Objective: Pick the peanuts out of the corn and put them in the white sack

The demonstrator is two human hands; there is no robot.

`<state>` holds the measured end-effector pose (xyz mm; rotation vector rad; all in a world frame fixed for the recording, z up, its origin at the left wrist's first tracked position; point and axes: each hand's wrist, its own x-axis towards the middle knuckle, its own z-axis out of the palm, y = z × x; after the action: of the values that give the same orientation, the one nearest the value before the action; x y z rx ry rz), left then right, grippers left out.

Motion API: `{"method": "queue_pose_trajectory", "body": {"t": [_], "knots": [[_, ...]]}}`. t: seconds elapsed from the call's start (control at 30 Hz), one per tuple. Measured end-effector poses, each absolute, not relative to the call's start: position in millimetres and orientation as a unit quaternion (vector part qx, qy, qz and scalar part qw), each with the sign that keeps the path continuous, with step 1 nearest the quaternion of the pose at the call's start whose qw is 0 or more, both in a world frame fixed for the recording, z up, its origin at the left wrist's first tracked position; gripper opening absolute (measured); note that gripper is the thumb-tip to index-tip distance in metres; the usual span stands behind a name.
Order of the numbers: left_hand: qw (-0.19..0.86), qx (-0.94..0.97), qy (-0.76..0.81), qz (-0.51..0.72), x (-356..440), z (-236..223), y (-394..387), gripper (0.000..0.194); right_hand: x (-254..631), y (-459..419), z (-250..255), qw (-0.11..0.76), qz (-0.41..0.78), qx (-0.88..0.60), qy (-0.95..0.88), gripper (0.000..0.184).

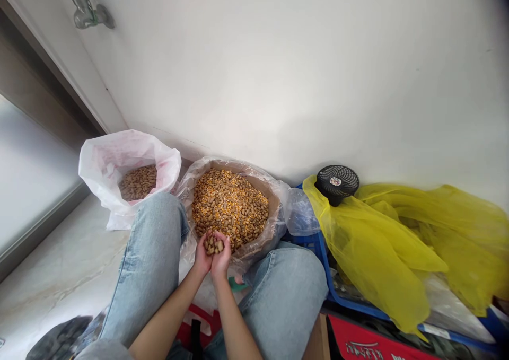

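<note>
My left hand point(202, 256) and my right hand point(221, 258) are cupped together, side by side, holding a small heap of brown nuts point(213, 244). They hover at the near rim of a large sack point(274, 211) lined with clear plastic and full of mixed nuts and corn kernels point(230, 203). A white plastic bag point(103, 164) to the left holds sorted brown nuts point(138, 182). My knees in light blue jeans point(153, 243) flank the sack.
A white wall rises behind the bags. At right a blue crate point(318, 246) is draped with yellow plastic sheeting point(397, 238), with a small black fan point(337, 183) on top. Pale marble floor point(59, 264) lies at left, beside a sliding door frame.
</note>
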<state>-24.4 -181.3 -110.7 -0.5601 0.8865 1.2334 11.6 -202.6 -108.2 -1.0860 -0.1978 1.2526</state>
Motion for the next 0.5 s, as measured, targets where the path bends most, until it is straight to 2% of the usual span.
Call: {"method": "queue_pose_trajectory", "body": {"t": [0.27, 0.5], "knots": [[0.704, -0.261, 0.384, 0.538, -24.9, -113.0, -183.7, 0.015, 11.9, -207.1, -107.1, 0.631, 0.556, -0.509, -0.183, 0.04], [0.704, -0.26, 0.379, 0.542, -27.7, -107.7, -184.0, 0.018, 12.1, -210.2, -97.8, 0.61, 0.542, -0.523, -0.246, 0.035]]}}
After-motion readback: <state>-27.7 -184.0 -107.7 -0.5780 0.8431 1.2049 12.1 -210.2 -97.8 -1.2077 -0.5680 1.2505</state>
